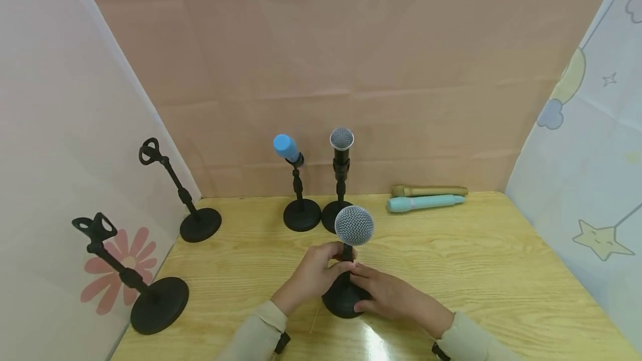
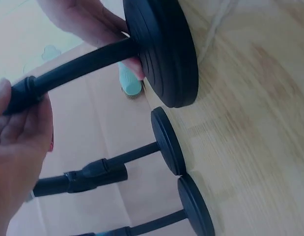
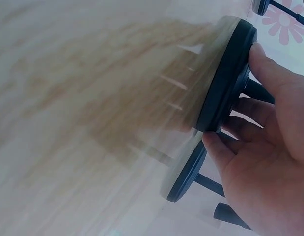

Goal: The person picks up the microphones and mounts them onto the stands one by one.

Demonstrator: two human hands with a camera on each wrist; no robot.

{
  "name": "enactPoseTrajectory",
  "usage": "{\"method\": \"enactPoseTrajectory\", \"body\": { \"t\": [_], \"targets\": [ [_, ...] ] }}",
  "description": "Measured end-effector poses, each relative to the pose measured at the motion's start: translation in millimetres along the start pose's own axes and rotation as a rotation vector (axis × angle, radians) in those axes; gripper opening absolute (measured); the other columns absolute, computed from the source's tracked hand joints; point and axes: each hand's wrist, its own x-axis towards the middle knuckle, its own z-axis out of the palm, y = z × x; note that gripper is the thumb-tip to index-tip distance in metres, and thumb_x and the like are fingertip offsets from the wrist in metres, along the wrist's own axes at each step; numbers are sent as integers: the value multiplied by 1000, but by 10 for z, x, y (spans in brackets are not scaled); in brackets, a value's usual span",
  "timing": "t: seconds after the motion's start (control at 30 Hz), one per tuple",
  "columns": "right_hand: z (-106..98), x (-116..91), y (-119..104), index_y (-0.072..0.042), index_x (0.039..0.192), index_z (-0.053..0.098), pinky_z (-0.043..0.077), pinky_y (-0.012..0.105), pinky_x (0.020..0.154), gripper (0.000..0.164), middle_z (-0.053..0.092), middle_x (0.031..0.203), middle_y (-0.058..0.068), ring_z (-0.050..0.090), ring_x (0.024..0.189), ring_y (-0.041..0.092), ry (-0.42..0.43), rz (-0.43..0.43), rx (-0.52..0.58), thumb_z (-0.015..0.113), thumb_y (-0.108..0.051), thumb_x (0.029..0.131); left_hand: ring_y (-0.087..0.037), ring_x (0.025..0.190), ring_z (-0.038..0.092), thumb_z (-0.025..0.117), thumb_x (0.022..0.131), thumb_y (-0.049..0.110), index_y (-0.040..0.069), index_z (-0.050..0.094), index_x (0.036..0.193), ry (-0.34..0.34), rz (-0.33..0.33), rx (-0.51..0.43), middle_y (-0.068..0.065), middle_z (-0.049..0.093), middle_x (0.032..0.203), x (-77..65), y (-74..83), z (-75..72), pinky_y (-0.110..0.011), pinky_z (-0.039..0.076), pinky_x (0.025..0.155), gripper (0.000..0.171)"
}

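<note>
A microphone [image 1: 354, 226] with a silver mesh head stands at the front on a black round-based microphone stand [image 1: 343, 299]. My left hand [image 1: 312, 273] grips the stand's upright, with the fingers curled around its collar [image 2: 25, 94] in the left wrist view. Lower down, my right hand [image 1: 388, 296] holds the round base [image 3: 229, 73], its fingertips at the rim in the right wrist view. Just behind, another silver-headed microphone [image 1: 342, 139] sits in a stand. To its left, a blue-headed microphone [image 1: 286, 147] is in a stand too.
Two stands without microphones, a rear one [image 1: 200, 224] and a nearer one [image 1: 160, 305], occupy the left side of the wooden table [image 1: 476, 272]. A gold microphone [image 1: 431, 190] and a light-blue microphone [image 1: 426, 203] lie at the back right. A brown backdrop [image 1: 426, 71] rises behind.
</note>
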Motion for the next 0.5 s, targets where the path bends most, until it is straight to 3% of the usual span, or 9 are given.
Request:
{"method": "enactPoseTrajectory", "body": {
  "t": [0.27,0.5],
  "targets": [
    [11,10,-1,1,146,52,41,48,113,70,41,157,18,42,144,35,-3,-9,-6,60,-51,98,-10,107,67,62,100,16,8,66,118,-156,77,-151,-7,71,114,49,-138,-81,-28,53,99,20],
    [-4,-9,-6,2,146,51,41,50,113,71,41,157,19,41,144,37,6,-21,-11,59,-51,99,-12,115,65,59,102,18,8,64,124,-219,25,-209,-7,69,123,74,-178,-108,-25,52,100,25]
  ]
}}
